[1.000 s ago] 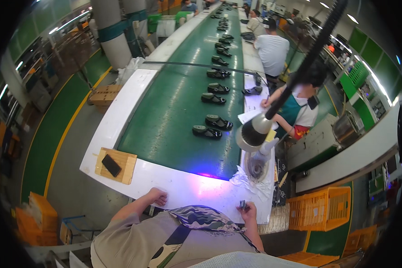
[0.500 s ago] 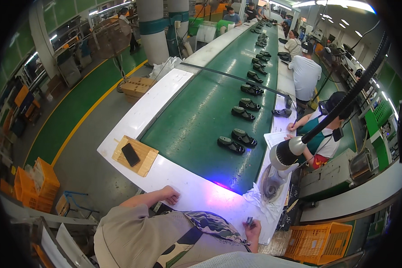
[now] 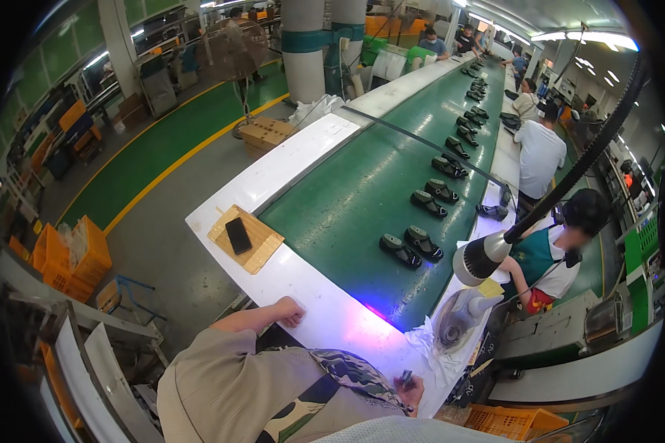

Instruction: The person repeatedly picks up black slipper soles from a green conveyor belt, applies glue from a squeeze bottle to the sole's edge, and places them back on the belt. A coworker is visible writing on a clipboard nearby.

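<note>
White desk [image 3: 325,310]: left hand [image 3: 290,314] fisted, resting; right hand [image 3: 410,390] pinching small dark tool [image 3: 405,379], liable to slip off edge.

A phone [image 3: 238,235] lies on a wooden board [image 3: 262,247] at the left end of the counter [image 3: 325,310], left of the conveyor belt [image 3: 362,199]. Pairs of shoes [image 3: 411,246] sit in a row on the belt, and a lamp [image 3: 480,258] hangs over its right edge.
</note>
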Demonstrator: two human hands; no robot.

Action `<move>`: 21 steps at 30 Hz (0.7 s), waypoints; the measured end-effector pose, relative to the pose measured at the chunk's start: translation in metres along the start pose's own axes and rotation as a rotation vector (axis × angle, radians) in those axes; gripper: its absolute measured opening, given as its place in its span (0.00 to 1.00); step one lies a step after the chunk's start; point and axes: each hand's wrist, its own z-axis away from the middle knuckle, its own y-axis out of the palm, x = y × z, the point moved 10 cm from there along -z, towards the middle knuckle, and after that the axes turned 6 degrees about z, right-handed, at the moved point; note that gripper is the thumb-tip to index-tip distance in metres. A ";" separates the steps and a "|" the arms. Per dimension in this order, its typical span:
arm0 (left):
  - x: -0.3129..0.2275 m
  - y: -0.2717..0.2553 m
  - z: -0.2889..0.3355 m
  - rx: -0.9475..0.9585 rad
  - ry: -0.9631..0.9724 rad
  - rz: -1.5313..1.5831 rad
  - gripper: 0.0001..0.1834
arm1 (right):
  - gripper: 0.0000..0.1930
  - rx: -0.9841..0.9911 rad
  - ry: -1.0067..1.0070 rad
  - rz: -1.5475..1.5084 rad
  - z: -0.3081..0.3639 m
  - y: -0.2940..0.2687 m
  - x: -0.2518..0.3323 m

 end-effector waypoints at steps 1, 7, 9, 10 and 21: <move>0.005 -0.002 -0.001 0.022 0.000 0.046 0.19 | 0.06 -0.003 0.010 0.005 -0.003 0.000 -0.001; -0.041 0.018 0.038 -0.452 0.283 -0.329 0.14 | 0.05 0.000 -0.007 0.018 0.005 -0.004 0.009; -0.041 0.001 0.035 -0.613 0.313 -0.570 0.14 | 0.06 0.060 -0.061 0.084 -0.010 -0.021 0.003; -0.040 -0.002 0.035 -0.667 0.316 -0.743 0.16 | 0.08 0.077 0.096 -0.060 -0.020 -0.027 -0.013; -0.024 -0.014 0.028 -0.899 0.467 -0.834 0.18 | 0.03 -0.072 -0.082 -0.134 0.021 0.028 0.092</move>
